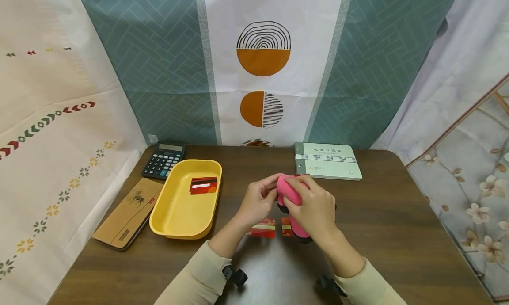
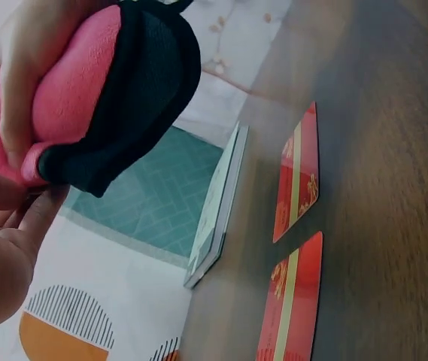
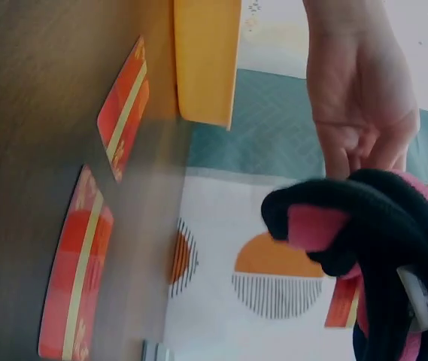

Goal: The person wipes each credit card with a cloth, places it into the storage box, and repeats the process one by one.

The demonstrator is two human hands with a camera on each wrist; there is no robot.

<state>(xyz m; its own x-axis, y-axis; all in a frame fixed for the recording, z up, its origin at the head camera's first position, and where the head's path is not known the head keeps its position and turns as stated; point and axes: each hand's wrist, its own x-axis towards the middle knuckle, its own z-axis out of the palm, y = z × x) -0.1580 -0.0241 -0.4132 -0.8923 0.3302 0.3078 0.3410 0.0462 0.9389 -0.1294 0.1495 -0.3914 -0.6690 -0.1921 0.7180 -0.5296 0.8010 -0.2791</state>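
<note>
A soft pink fabric pouch with black trim (image 1: 292,203) is held above the brown wooden table (image 1: 397,225), clasped by the right hand (image 1: 316,210) and pinched at its top by the left hand (image 1: 258,201). Light and floppy, it seems best gripped at the mouth.

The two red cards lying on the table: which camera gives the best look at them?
The left wrist view: both red cards lie flat and unobstructed on the table, yellow stripe clear. The right wrist view shows both too, though one is cut by the edge. In the head view the right hand and pink pouch partly cover them.
</note>
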